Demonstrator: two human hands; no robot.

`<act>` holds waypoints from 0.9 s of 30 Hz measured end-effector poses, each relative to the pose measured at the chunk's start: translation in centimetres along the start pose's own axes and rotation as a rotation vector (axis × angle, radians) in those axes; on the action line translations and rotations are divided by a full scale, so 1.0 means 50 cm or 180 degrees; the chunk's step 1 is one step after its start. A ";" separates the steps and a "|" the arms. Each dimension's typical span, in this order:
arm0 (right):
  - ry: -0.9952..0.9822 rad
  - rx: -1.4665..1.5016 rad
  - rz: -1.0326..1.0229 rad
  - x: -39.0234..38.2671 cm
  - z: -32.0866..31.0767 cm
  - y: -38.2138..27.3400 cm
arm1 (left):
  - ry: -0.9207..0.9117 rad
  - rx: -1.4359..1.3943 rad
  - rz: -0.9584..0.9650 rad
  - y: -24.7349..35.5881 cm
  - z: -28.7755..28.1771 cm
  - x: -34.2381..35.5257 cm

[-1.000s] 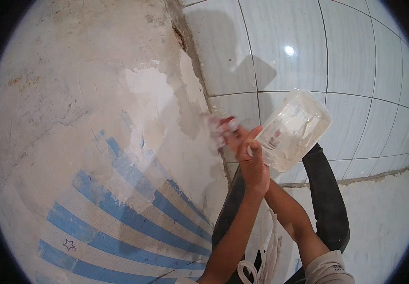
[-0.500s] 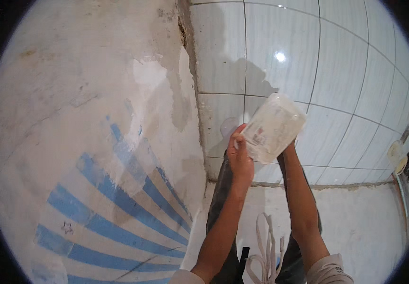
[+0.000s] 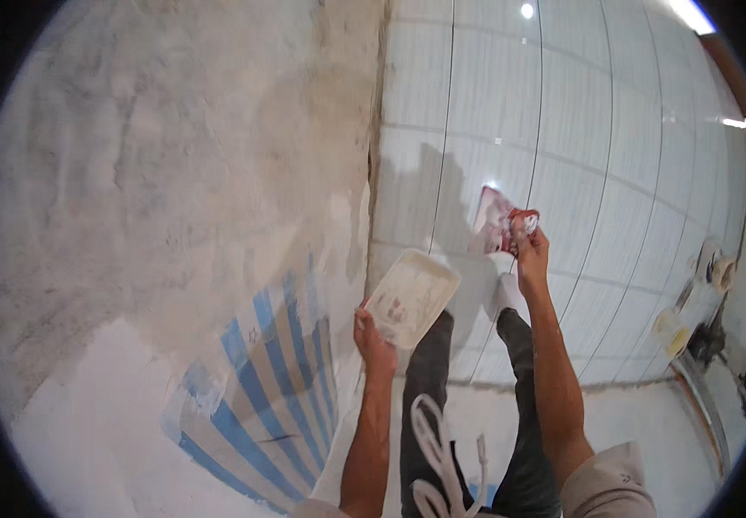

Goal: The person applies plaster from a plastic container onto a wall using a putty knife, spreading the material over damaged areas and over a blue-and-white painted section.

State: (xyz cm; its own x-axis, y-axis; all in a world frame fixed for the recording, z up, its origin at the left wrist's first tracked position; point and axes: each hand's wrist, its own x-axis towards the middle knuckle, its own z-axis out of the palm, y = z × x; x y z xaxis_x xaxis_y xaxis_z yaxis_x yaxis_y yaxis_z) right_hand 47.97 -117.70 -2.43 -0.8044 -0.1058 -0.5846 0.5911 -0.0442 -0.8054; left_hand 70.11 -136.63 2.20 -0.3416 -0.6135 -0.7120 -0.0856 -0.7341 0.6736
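My left hand (image 3: 376,344) grips the lower left edge of a shallow, off-white rectangular plastic tray (image 3: 414,298), tilted with its inside in view. Whitish residue and a few darker smears mark its bottom. To the right, my right hand (image 3: 533,255) is closed around a red-and-white putty knife (image 3: 498,216), its flat blade pointing up and left. White paste clings to the red part near my fingers. Tray and putty knife are apart, both held out over the tiles.
On the left is a plastered wall (image 3: 174,155) with blue painted stripes (image 3: 261,380). Pale glossy tiles (image 3: 494,95) fill the right side. Rolls of tape (image 3: 671,332) and a pipe (image 3: 701,406) lie at the far right. My legs and a white cord (image 3: 432,440) show below.
My right hand has come out from behind the tray and now shows the putty knife at the right. The left hand holds the tray lower and further left. The view has shifted.
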 end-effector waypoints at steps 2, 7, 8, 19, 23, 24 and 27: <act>-0.0670 -0.0190 -0.0007 -0.001 0.070 -0.117 | 0.0033 0.0095 0.0072 0.009 -0.005 0.032; -0.2774 -0.2203 -0.1026 0.035 0.129 -0.343 | 0.0128 0.0599 0.0258 0.043 0.113 0.072; -0.3335 -0.2811 -0.1444 0.058 0.139 -0.365 | 0.0097 0.0945 0.0391 0.040 0.148 0.083; -0.4830 -0.4601 -0.2763 0.157 0.102 -0.487 | -0.0139 0.0427 -0.0211 0.025 0.498 0.060; -0.4859 -0.4612 -0.2677 0.192 0.091 -0.522 | -0.0013 0.0235 -0.0345 0.026 0.544 0.071; -0.4821 -0.4614 -0.2612 0.208 0.094 -0.524 | -0.0017 0.0217 -0.0333 0.021 0.554 0.078; -0.4699 -0.4510 -0.2358 0.220 0.107 -0.528 | 0.0149 0.0417 -0.0160 0.020 0.565 0.103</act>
State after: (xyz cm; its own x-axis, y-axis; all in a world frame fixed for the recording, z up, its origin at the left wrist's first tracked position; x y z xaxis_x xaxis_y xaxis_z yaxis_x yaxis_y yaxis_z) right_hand 23.86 -123.04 12.94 0.2207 -0.9280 -0.3000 -0.7025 0.0621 -0.7089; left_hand 41.81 -132.28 4.80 -0.2901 -0.5921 -0.7518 -0.2239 -0.7218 0.6549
